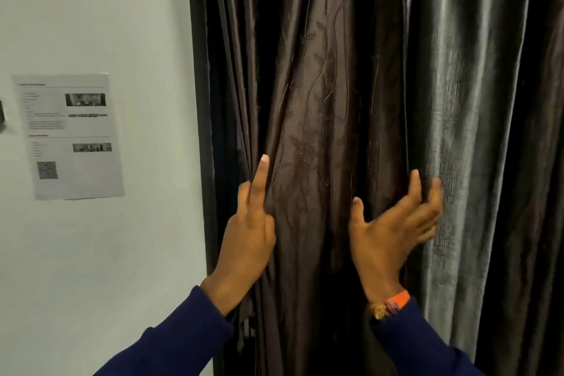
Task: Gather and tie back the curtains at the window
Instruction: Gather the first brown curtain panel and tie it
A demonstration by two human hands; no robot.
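Pinching a fold of the dark brown curtain [308,131], the left hand [248,232] has its index finger pointing straight up toward 12 o'clock along the pleat; the other fingers [268,226] curl round the cloth edge. Right hand [393,232] at 3 o'clock of the left one, fingers spread and relaxed, blurred, tips touching or just beside the grey curtain [476,131]; holds nothing. Orange wristband [393,304] on the right wrist, navy sleeves [171,342] on both arms. Curtains hang closed from 12 o'clock down, filling centre and right of view. White wall [91,253] at 9 o'clock, with a printed paper sheet [68,136] stuck on it.
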